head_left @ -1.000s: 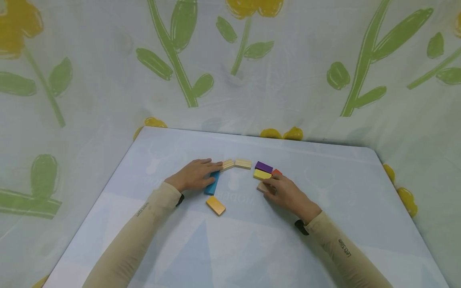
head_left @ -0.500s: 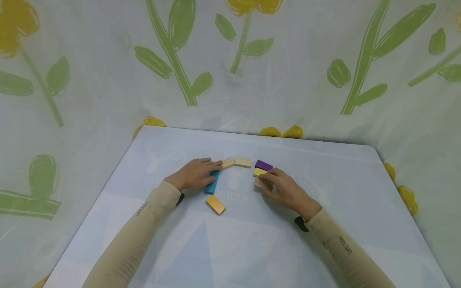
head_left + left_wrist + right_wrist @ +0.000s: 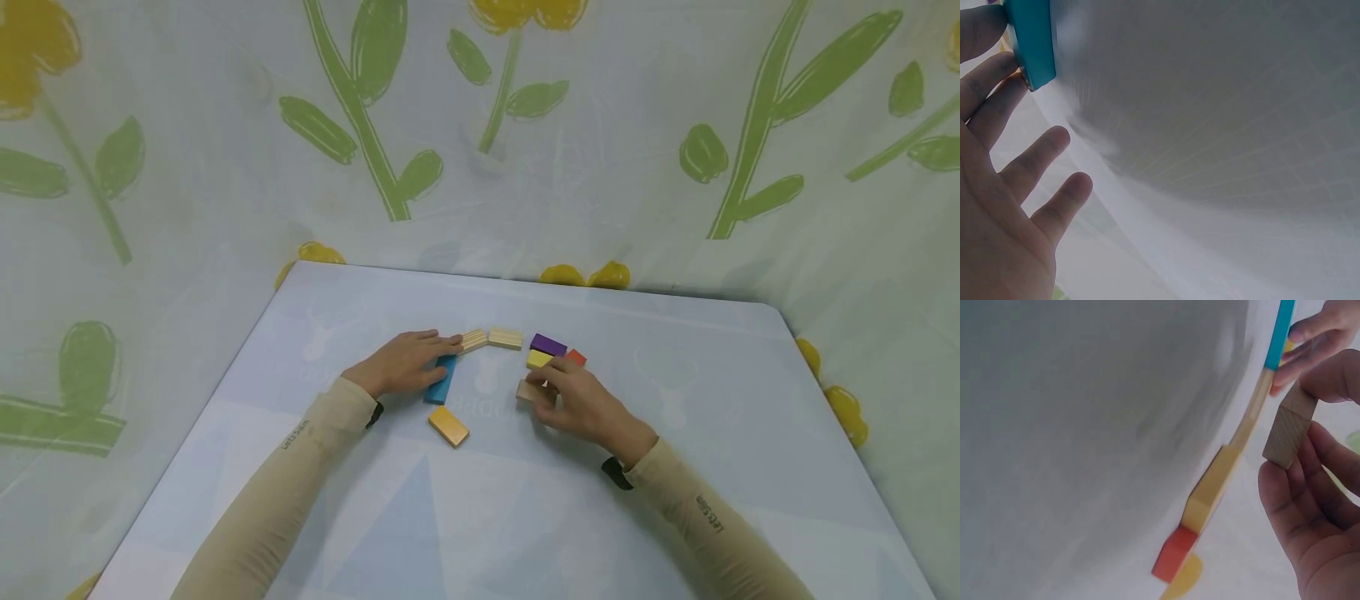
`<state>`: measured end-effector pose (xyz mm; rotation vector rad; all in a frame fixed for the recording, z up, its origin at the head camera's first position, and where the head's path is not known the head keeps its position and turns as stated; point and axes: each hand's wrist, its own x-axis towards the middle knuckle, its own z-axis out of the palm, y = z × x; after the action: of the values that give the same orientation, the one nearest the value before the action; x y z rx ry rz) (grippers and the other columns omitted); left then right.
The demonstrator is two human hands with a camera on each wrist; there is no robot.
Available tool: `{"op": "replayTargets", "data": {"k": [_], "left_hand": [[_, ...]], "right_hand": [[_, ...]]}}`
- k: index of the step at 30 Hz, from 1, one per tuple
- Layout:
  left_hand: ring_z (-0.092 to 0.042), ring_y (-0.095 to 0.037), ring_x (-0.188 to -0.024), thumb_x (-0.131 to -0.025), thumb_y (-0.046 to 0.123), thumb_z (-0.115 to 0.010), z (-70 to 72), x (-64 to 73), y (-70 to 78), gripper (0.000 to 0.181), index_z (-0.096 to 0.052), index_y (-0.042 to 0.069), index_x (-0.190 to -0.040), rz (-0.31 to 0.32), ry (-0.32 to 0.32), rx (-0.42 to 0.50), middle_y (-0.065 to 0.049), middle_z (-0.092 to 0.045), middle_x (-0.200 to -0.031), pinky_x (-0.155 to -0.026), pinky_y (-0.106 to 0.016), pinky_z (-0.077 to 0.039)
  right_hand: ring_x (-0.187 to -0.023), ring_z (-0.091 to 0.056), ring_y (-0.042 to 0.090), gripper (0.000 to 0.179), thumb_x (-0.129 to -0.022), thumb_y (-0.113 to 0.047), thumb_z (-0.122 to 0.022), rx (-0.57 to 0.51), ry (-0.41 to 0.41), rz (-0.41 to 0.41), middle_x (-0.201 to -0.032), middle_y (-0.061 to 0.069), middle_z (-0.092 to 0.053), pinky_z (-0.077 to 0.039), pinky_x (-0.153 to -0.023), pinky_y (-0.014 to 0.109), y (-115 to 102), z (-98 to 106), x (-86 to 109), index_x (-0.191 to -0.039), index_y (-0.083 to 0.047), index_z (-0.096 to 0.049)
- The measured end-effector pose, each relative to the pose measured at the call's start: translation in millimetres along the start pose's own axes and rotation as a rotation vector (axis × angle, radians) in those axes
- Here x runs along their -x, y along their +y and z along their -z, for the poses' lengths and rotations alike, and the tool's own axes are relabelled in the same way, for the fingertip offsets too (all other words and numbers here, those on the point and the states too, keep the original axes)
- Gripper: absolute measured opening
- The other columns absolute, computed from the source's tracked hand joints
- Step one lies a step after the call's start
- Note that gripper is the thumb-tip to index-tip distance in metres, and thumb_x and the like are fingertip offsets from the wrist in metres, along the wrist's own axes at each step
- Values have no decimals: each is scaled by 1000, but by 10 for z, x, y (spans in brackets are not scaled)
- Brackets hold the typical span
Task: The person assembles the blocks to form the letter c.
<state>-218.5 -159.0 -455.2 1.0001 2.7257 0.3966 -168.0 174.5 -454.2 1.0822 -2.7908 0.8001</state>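
My left hand (image 3: 405, 363) lies over a long blue block (image 3: 441, 382), its fingers mostly straight. In the left wrist view, thumb and nearest fingers touch the edge of that blue block (image 3: 1034, 44), while the other fingers are spread apart from it. My right hand (image 3: 588, 402) pinches a plain wooden block (image 3: 527, 391) between thumb and fingers. The right wrist view shows this wooden block (image 3: 1288, 428) tilted in the grip, apart from the row of blocks. Just beyond the right hand are a yellow block (image 3: 538, 359), a purple block (image 3: 548, 344) and a partly hidden red block (image 3: 576, 357).
Two striped wooden blocks, a left one (image 3: 473, 341) and a right one (image 3: 506, 338), continue the curve from the blue block. An orange-yellow block (image 3: 448, 427) lies nearer me on the white table (image 3: 480, 517). A flower-printed cloth (image 3: 585, 192) hangs behind.
My right hand has drawn the plain wooden block leftward, away from the yellow block, and the red block shows more. The left hand stays where it was.
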Motion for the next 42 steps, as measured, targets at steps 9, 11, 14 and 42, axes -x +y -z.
{"op": "replayTargets", "data": {"k": [9,11,14,42], "left_hand": [[-36,-40,-145,-104,28,-54,-12,1,7,51,-48,13,-152,20,-10,-1,-2,-37,-162,-119,-55,-29],[-35,-39,-146,-104,29,-53,-17,-4,1,51,-48,14,-153,26,-17,2,-1,-36,-162,-119,-54,-28],[-34,-39,-147,-104,29,-53,-19,-11,-2,52,-47,15,-153,34,-26,4,0,-35,-162,-120,-53,-27],[-37,-40,-145,-104,29,-52,20,4,24,50,-49,14,-152,22,-13,-19,-1,-37,-161,-119,-54,-30]], "right_hand": [[-90,-56,9,31,-81,-15,-77,29,-27,20,-105,-4,-60,-56,-77,24,-150,-122,-28,-112,-14,-72],[-89,-56,9,31,-80,-16,-78,45,-38,21,-104,-4,-60,-55,-77,23,-172,-150,-36,-111,-14,-72],[-87,-56,9,31,-80,-17,-80,38,-54,20,-103,-4,-60,-55,-75,22,-209,-181,-50,-109,-15,-72],[-87,-54,6,34,-89,-25,-79,-48,-289,33,-105,-4,-62,-52,-78,20,-535,-404,-37,-119,-14,-70]]}}
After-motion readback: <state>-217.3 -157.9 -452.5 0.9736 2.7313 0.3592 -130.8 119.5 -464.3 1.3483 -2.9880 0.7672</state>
